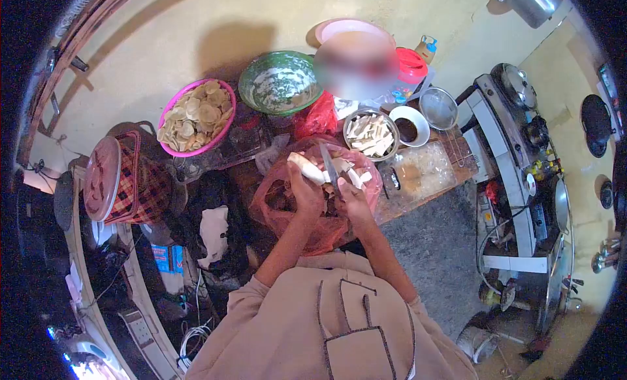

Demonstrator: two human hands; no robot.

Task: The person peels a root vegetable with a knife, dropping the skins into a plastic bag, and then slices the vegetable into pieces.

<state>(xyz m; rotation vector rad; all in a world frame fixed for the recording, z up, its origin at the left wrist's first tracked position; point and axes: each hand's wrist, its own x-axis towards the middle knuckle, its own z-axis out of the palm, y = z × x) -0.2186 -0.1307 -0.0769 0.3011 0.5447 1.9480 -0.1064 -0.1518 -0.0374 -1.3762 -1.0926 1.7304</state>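
Observation:
My left hand (302,192) grips a pale peeled root piece (305,166) above a red plastic bag (277,207) that holds peelings. In my right hand (351,196) is a knife (328,164), its blade pointing up against the root piece. Several cut white pieces (356,177) lie just right of the blade. A metal bowl (370,135) full of cut white sticks stands directly beyond my hands.
A pink bowl of sliced rounds (194,117) and a green bowl (278,82) sit at the back left. A small bowl of dark sauce (409,126), a metal strainer (438,108), a red-lidded jar (411,65) and a checked basket (127,177) surround the low table. A stove (522,118) stands right.

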